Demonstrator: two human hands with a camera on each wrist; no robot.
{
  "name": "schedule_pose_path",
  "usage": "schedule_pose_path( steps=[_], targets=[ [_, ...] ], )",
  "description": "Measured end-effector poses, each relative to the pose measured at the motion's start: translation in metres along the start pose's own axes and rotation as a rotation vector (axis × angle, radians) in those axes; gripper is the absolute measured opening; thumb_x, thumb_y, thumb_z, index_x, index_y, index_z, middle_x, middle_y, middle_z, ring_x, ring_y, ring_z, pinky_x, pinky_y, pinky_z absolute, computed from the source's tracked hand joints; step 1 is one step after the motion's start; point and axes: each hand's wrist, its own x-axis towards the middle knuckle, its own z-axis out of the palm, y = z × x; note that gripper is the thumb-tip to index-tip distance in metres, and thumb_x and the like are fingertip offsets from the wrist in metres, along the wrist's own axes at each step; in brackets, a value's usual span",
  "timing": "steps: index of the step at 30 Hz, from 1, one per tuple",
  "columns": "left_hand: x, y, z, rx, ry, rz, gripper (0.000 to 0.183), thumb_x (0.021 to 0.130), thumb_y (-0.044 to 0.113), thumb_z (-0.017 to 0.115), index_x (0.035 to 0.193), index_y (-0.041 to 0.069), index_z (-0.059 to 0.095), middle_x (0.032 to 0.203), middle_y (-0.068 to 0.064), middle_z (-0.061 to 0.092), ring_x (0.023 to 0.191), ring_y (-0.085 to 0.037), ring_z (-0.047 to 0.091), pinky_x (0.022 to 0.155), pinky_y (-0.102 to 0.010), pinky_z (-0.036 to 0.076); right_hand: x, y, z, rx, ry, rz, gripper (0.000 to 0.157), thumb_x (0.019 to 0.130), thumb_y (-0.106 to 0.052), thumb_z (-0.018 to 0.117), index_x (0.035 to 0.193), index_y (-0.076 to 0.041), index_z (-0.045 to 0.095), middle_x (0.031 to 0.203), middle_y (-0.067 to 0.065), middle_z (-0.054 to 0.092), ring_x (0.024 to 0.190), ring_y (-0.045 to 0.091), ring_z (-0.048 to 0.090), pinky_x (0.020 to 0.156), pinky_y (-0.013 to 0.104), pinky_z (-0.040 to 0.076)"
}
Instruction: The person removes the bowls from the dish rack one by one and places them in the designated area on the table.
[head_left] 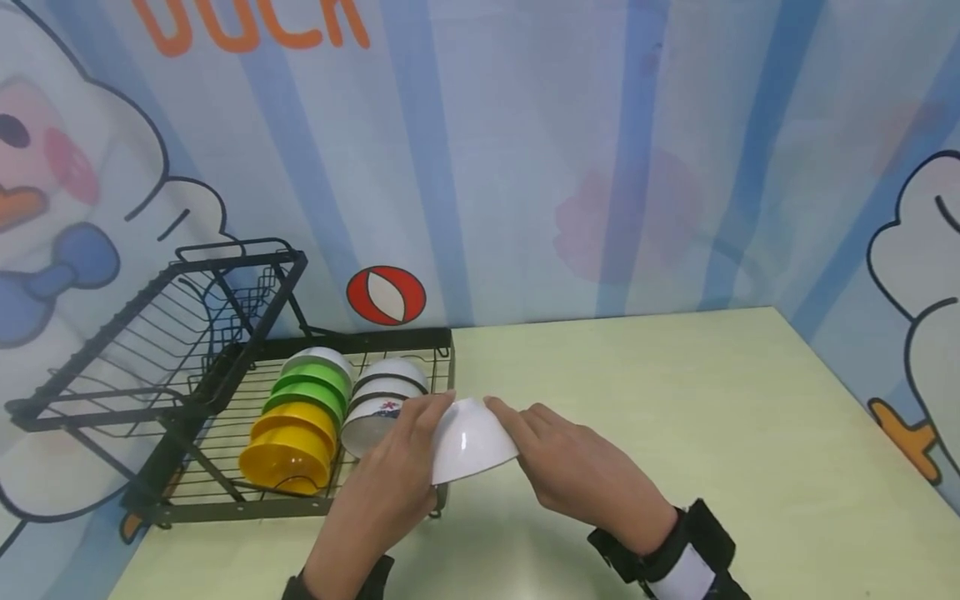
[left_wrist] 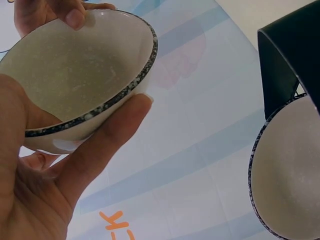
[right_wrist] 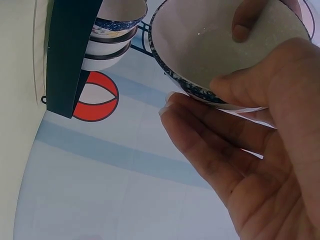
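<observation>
A white bowl (head_left: 472, 446) with a dark speckled rim is held between both hands, tilted with its opening facing down and toward me. My left hand (head_left: 386, 471) grips its left side, thumb inside the rim and fingers along the outer wall in the left wrist view. On the opposite side my right hand (head_left: 581, 462) pinches the rim, its thumb (right_wrist: 240, 92) over the inside and fingers beneath. The bowl's pale inside (left_wrist: 85, 70) shows nothing in it. Just left of the held bowl, a row of white bowls (head_left: 390, 385) leans in the rack, partly hidden by my left hand.
A black wire dish rack (head_left: 300, 507) stands on the pale table (head_left: 637, 400) at the left. In it lean yellow bowls (head_left: 281, 458), green bowls (head_left: 315, 375) and a white one behind. Its raised upper tier (head_left: 150, 333) is at far left. A printed cloth (head_left: 517, 167) hangs behind.
</observation>
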Motion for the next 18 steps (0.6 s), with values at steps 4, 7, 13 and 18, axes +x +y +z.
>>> schedule_pose_path(
  steps=[4, 7, 13, 18],
  targets=[
    [-0.0011, 0.0004, 0.0005, -0.005, -0.01, -0.011, 0.111, 0.054, -0.005, 0.084, 0.141, 0.014, 0.019, 0.129, -0.013, 0.041, 0.1, -0.029, 0.056, 0.078, -0.043, 0.056, -0.0006, -0.0003, 0.0002, 0.014, -0.005, -0.001, 0.062, 0.085, -0.005, 0.062, 0.14, -0.006, 0.034, 0.1, 0.004, 0.064, 0.084, 0.009, 0.055, 0.061, 0.024, 0.056],
    [-0.0008, 0.0003, 0.0008, -0.003, -0.008, -0.011, 0.11, 0.055, -0.005, 0.084, 0.141, 0.015, 0.018, 0.129, -0.013, 0.04, 0.1, -0.029, 0.056, 0.078, -0.043, 0.056, -0.0001, 0.0003, 0.0005, 0.001, -0.003, -0.005, 0.063, 0.085, -0.006, 0.063, 0.141, -0.006, 0.034, 0.1, 0.004, 0.064, 0.083, 0.009, 0.055, 0.06, 0.023, 0.056],
    [0.0003, 0.0, 0.0014, -0.002, -0.006, -0.012, 0.11, 0.055, -0.007, 0.083, 0.141, 0.015, 0.018, 0.13, -0.013, 0.04, 0.098, -0.029, 0.056, 0.077, -0.042, 0.057, 0.0003, 0.0019, 0.0009, -0.01, 0.018, -0.018, 0.063, 0.084, -0.006, 0.063, 0.14, -0.006, 0.034, 0.099, 0.003, 0.064, 0.084, 0.009, 0.055, 0.061, 0.023, 0.056],
    [0.001, -0.0005, 0.0019, -0.003, -0.014, -0.011, 0.11, 0.056, -0.006, 0.083, 0.142, 0.015, 0.018, 0.13, -0.013, 0.04, 0.099, -0.029, 0.055, 0.077, -0.042, 0.057, -0.0009, 0.0029, 0.0022, -0.005, 0.037, -0.025, 0.063, 0.084, -0.005, 0.064, 0.14, -0.006, 0.035, 0.099, 0.003, 0.064, 0.086, 0.01, 0.055, 0.061, 0.024, 0.056]
  ],
)
